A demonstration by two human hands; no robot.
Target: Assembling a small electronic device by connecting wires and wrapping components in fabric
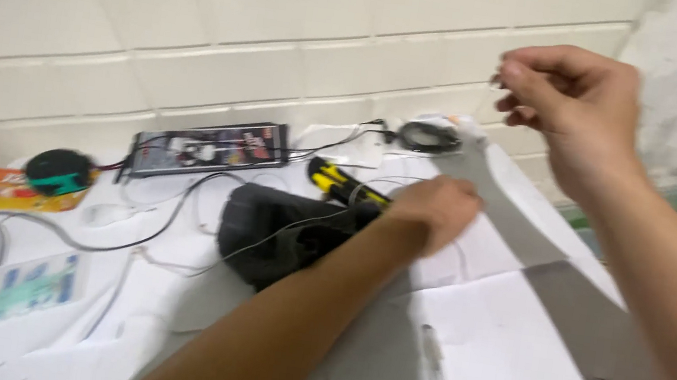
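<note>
Fingers of the right hand [581,104] pinch something tiny up high; the left hand [433,211] rests curled, fingers hidden, beside the yellow-and-black screwdriver [345,186].

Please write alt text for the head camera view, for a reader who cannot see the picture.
A person's left hand rests knuckles-up on white paper beside a yellow-and-black screwdriver, while the right hand is raised with fingertips pinched, on what is too blurred to tell. A black cloth, thin wires and a dark flat box lie nearby, below a white tiled wall.
</note>
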